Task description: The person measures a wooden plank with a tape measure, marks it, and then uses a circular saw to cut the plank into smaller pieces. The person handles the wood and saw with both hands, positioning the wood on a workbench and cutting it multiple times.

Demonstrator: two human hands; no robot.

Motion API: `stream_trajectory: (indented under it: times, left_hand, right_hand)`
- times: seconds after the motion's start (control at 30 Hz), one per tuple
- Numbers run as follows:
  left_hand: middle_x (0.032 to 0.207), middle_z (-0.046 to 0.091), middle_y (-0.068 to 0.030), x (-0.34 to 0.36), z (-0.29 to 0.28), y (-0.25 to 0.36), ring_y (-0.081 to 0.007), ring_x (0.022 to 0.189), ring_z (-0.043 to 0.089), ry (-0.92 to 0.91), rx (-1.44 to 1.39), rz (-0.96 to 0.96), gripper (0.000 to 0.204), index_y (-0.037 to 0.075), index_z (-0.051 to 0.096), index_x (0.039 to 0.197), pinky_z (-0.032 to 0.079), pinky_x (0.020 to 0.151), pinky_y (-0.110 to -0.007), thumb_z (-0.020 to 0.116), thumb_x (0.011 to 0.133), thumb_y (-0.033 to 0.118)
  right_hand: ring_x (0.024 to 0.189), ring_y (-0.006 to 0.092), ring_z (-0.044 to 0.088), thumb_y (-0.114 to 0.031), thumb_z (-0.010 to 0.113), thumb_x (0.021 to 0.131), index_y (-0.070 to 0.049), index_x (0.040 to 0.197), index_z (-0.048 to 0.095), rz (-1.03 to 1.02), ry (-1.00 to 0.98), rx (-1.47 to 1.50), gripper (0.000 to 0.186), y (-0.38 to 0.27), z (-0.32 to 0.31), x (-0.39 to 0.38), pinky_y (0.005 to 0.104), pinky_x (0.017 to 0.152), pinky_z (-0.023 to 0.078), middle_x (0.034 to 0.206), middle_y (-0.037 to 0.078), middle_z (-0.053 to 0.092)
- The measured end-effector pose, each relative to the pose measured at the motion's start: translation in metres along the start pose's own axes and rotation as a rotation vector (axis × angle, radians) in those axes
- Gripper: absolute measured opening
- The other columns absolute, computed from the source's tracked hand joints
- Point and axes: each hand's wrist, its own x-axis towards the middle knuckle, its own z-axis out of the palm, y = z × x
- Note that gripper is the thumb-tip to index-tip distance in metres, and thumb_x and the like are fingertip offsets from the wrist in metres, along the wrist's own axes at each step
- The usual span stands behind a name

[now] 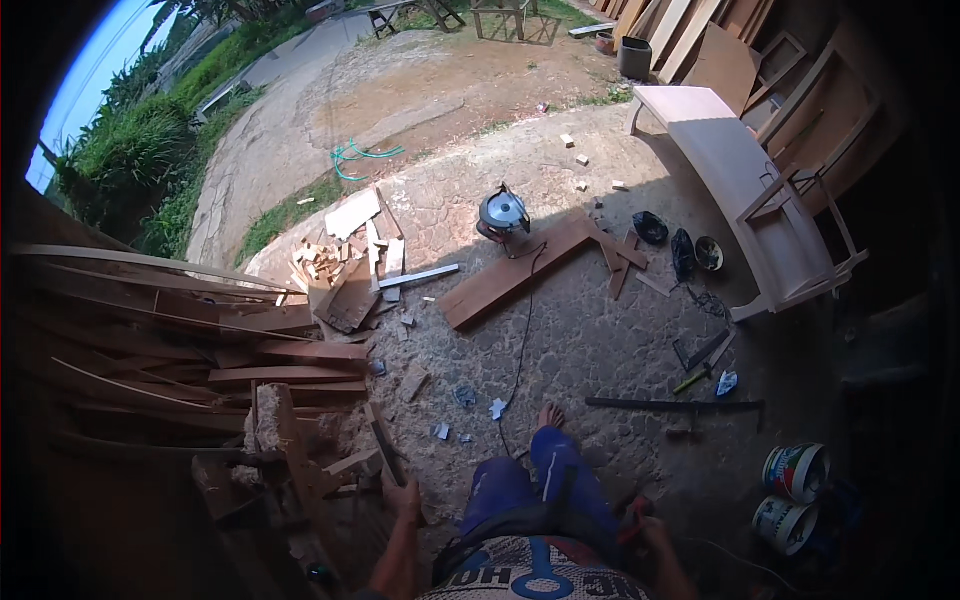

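My left hand (403,497) is closed round the lower end of a short wooden board (383,440), which stands up and tilts beside the stacked timber. At my right side, low in the head view, my right hand (650,532) is closed on a red object (632,518). Shadow and my clothing hide its kind. Ahead of my feet a thick brown plank (520,272) lies on the ground. By its far edge sits a circular saw (503,212) with its round blade showing. A dark cord (522,345) trails from near the plank toward my feet.
Long timber strips (290,375) and offcuts (325,262) are piled at left. A pale wooden table (720,140) stands at right. Nearer lie a hammer (692,381), a dark bar (670,404) and two paint buckets (795,470). Boards (690,35) lean at the back right.
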Motion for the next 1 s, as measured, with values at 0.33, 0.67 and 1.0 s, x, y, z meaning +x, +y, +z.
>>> stream_trajectory:
  times: [0.33,0.67,1.0]
  left_hand:
    - [0.104,0.066,-0.0169,-0.022,0.073,-0.014,-0.0308,0.097,0.066,-0.387,0.147,-0.578,0.062,0.004,0.052,0.125,0.051,0.085,-0.043,0.075,0.07,0.017]
    - [0.102,0.065,-0.0132,0.045,0.111,0.016,-0.0256,0.087,0.066,-0.577,0.377,-0.813,0.058,0.002,0.051,0.129,0.053,0.073,-0.038,0.075,0.077,0.014]
    - [0.107,0.065,-0.0131,0.135,0.126,0.073,-0.0274,0.092,0.064,-0.587,0.473,-0.977,0.057,0.002,0.051,0.131,0.053,0.077,-0.039,0.073,0.082,0.021]
  right_hand:
    - [0.098,0.0434,0.063,-0.027,0.056,0.092,-0.003,0.108,0.068,-0.923,-0.021,-0.714,0.031,-0.521,0.114,0.135,0.049,0.088,0.051,0.099,0.024,0.068]
    - [0.117,0.0435,0.057,-0.011,0.058,0.086,-0.004,0.139,0.048,-1.182,-0.127,-0.836,0.054,-0.77,0.408,0.394,0.0453,0.097,0.05,0.131,0.026,0.054]
    - [0.145,0.0507,0.02,-0.007,0.043,0.096,-0.022,0.158,0.017,-1.05,0.166,-1.084,0.069,-0.881,0.52,0.597,0.0558,0.117,0.025,0.155,0.032,0.021]
